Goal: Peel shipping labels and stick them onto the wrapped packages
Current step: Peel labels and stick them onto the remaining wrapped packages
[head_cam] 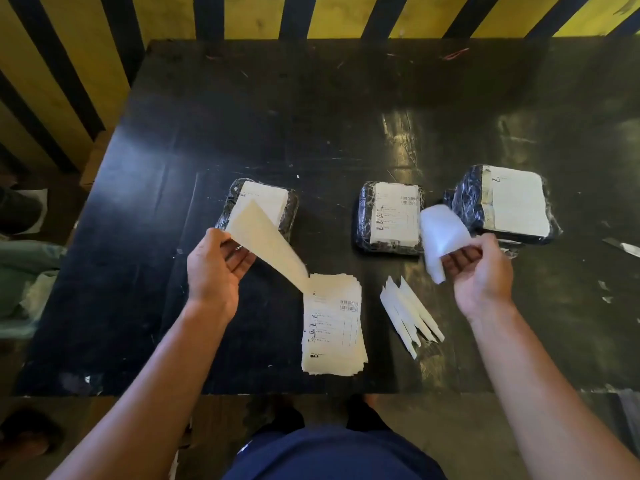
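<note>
Three black-wrapped packages lie on the dark table (277,126), each with a white label on top: a left package (263,202), a middle package (391,216) and a right package (505,202). A stack of shipping labels (332,327) sits near the front edge. My left hand (214,265) pinches a cream sheet (266,244), held above the table between the left package and the stack. My right hand (481,268) holds a curled white sheet (441,233) between the middle and right packages.
Several folded white backing strips (410,313) lie right of the label stack. A knife-like blade (623,247) rests at the right table edge. A yellow and black striped wall (242,15) stands behind the table. Boxes and bags sit on the floor at left.
</note>
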